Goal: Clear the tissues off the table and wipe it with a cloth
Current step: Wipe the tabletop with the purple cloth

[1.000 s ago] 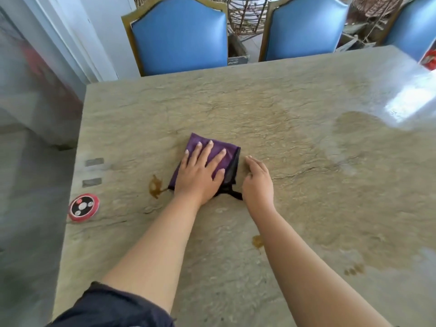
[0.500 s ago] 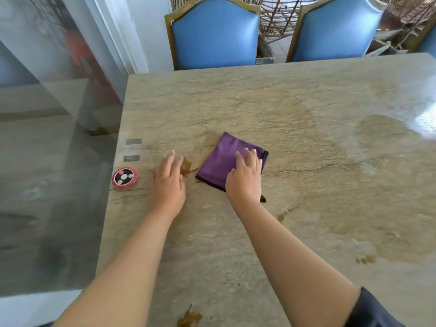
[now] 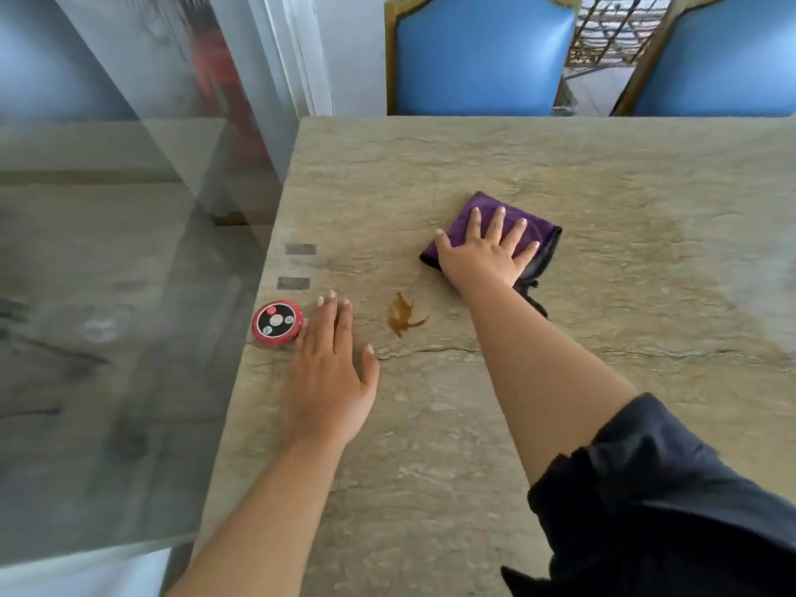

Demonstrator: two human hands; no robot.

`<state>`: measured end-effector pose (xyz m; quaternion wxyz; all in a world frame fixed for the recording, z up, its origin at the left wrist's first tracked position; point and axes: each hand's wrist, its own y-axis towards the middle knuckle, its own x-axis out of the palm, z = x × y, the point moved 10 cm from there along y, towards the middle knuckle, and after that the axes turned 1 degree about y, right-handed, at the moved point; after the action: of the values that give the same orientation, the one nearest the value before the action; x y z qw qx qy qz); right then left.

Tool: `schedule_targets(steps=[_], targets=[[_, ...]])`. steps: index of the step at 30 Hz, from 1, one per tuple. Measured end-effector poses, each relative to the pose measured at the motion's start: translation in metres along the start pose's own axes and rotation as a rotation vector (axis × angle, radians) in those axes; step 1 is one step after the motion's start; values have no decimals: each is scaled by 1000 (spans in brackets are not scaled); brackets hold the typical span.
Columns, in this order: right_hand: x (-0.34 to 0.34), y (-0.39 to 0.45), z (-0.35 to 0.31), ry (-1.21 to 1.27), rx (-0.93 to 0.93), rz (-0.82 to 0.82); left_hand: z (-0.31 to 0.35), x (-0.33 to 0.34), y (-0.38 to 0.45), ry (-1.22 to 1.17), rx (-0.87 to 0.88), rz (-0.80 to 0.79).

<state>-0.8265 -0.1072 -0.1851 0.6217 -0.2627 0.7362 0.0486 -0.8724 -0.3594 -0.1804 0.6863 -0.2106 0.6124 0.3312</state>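
My right hand (image 3: 484, 256) lies flat on the purple cloth (image 3: 523, 228), fingers straight & spread wide, palm pressing down, nothing pinched. Cloth sits just above frame center on the surface (image 3: 624, 321); it's folded to a rough square w/ soft nap, and a darker black edge shows along its right side, w/ a black scrap trailing out below my wrist. My left hand (image 3: 329, 372) lies flat on the surface at center-left, fingers straight & close together, thumb out to the right; grip is wide there too, holding nothing. Its fingertips are just beside a round red puck (image 3: 276, 323) w/ a black face & small buttons, near the surface's left edge; can't tell if they touch.

No containers anywhere in view, and I can't see any tissues.

Between my two hands, lower center, there's a brown stain (image 3: 400, 317): a splat shape w/ thin streaks running right. It's apart from the cloth and apart from my left hand.

Surface is stone-look, beige w/ greenish-grey veining and a long crack-like line running across below the stain; glossy toward the right side of frame. Two small grey rectangles (image 3: 297, 265) sit on it above the puck.

Left of frame is a glass panel (image 3: 107, 273) w/ blurry reflections. Top of frame: two blue padded chairs (image 3: 478, 58) w/ gold-tone frames, pushed up to the far edge. My dark sleeve (image 3: 654, 501) bunches at lower right.
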Motion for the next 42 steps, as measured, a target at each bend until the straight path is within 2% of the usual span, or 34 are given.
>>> schedule_targets(steps=[2,6,8,10,12,14,16,18,22,25,27,29,32,34,36,38,42], targets=[[5,1,-31,-28,-122,-41,-1,0,0,5,-12,-9],[31,-60,-87,-136,-571,-83,-2,-3,-1,-11,-16,-24],[39,-95,-82,-169,-762,-91,-1,-5,-1,-42,-16,-20],[35,-106,-55,-182,-857,-103,-1,-6,0,-52,-19,-21],[24,-88,-25,-170,-783,-85,-2,-7,0,-52,-19,-20],[16,-58,-2,-130,-555,-51,-1,-6,0,-53,-10,-16],[16,-41,-3,-89,-331,-19,-2,-6,-1,-84,-15,-1],[23,-48,-26,-74,-270,-11,-2,-7,-1,-130,-28,17],[47,-125,-66,-154,-628,-57,-4,-15,-5,-261,-53,37],[53,-179,-27,-231,-888,-43,-8,-20,-26,-410,-83,8],[46,-183,6,-267,-939,-41,-11,-22,-55,-426,-98,-16],[37,-159,24,-242,-779,-47,-16,-25,-90,-296,-85,-19],[38,-133,15,-145,-406,-55,-25,-26,-124,-85,-83,-14],[45,-135,-13,-97,-316,-60,-24,-24,-127,-40,-94,-9],[57,-151,-49,-114,-410,-73,-26,-24,-122,-42,-139,25],[67,-180,-71,-155,-596,-102,-26,-25,-120,-55,-149,37],[68,-238,-38,-176,-982,-58,-25,-26,-119,-36,-123,34]])
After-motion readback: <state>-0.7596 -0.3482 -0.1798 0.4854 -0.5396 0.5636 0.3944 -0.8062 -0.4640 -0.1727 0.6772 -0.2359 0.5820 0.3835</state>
